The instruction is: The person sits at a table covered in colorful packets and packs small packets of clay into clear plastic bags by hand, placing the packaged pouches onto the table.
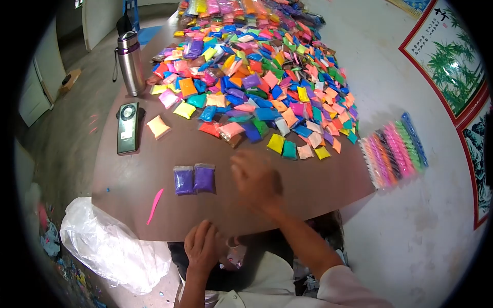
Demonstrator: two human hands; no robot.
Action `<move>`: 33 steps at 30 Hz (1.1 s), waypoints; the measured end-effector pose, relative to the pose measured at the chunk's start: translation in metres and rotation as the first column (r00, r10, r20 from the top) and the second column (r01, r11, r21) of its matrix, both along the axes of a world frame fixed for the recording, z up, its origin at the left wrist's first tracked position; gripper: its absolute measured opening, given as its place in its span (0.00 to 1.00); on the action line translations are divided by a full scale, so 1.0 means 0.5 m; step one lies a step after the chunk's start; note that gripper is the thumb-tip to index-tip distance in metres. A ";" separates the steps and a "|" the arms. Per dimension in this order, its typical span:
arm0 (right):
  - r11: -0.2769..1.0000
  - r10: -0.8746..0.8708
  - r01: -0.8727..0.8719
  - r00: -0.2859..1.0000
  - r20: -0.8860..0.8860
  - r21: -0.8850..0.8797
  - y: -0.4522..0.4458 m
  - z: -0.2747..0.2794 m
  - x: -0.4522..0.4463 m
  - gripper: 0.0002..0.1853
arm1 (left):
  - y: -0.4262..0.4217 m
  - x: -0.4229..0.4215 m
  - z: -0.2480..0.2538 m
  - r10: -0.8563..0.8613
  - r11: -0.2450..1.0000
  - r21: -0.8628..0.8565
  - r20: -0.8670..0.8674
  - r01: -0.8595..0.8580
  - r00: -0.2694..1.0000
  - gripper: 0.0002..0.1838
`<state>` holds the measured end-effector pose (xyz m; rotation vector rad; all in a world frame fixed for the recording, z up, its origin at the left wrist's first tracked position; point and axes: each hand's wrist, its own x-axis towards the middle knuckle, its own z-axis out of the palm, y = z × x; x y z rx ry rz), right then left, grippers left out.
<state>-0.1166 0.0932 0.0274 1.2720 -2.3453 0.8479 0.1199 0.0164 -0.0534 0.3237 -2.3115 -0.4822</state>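
- Looking down from my head, I see two purple packets (194, 179) lying flat, side by side on the worktop (231, 203), nearest my hands.
- My right hand (257, 179) is a blur over the worktop, between those packets and my body's right side; its fingers look curled, but I can't tell whether they grip anything. A careless swing left could knock the pair askew.
- My left hand (203, 246) is at the near edge, fingers bent; its palm is hidden, so I can't tell if it holds something. Anything loose there could slip into my lap.
- The heap of coloured packets (257, 77) lies loosely piled beyond my right hand. Pulling one from low down could start a slide towards me.
- The pink tool (155, 206) lies near the front edge, left of the pair; my left sleeve or forearm could sweep it off.
- The steel flask (132, 66) stands upright near the left edge, where a bump could topple it.
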 end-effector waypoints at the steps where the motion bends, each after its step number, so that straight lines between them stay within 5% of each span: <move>1: 0.999 -0.040 0.039 0.997 -0.070 -0.018 0.014 -0.008 -0.050 0.13 | 0.001 0.000 -0.003 -0.006 1.000 0.002 0.000 0.006 1.000 0.13; 7: 0.962 -0.259 0.272 0.914 -0.311 -0.002 0.082 -0.004 -0.264 0.09 | 0.003 0.005 -0.002 -0.008 1.000 0.006 0.040 0.007 0.999 0.14; 14: 0.964 -0.266 0.260 0.920 -0.287 -0.060 0.048 -0.005 -0.336 0.09 | 0.004 0.010 -0.020 0.016 1.000 -0.027 0.090 -0.014 0.996 0.14; 20: 0.992 -0.043 0.003 0.950 -0.310 -0.127 -0.055 0.030 -0.348 0.09 | 0.002 0.008 -0.014 0.049 0.996 -0.079 0.087 -0.042 0.995 0.14; 28: 0.992 0.110 -0.108 0.994 -0.016 0.070 -0.155 0.041 -0.377 0.11 | 0.002 0.009 -0.018 0.020 1.000 -0.024 0.094 -0.018 0.995 0.13; 33: 0.968 0.236 -0.223 0.965 -0.118 0.116 -0.143 0.038 -0.366 0.11 | -0.001 0.006 -0.017 -0.004 1.000 -0.018 0.061 0.005 0.998 0.13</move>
